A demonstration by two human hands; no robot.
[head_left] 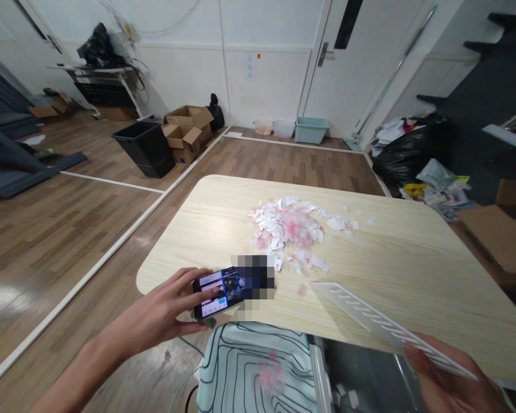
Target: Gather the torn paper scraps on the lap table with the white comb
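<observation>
My left hand (172,307) grips a phone (223,289) by its near end at the front left edge of the pale wooden table (413,275); the screen is lit and partly blurred out. My right hand (447,384) at the lower right holds a long white perforated plastic strip (370,318) that slants up toward the table's middle. A heap of torn white and pink paper scraps (294,229) lies on the table beyond the phone and the strip's tip.
A chair with a light striped cover (258,367) stands below the table edge. On the floor are a black bin (144,146), cardboard boxes (187,129), a teal tub (312,129) by the door, and black rubbish bags with litter (413,158) at right.
</observation>
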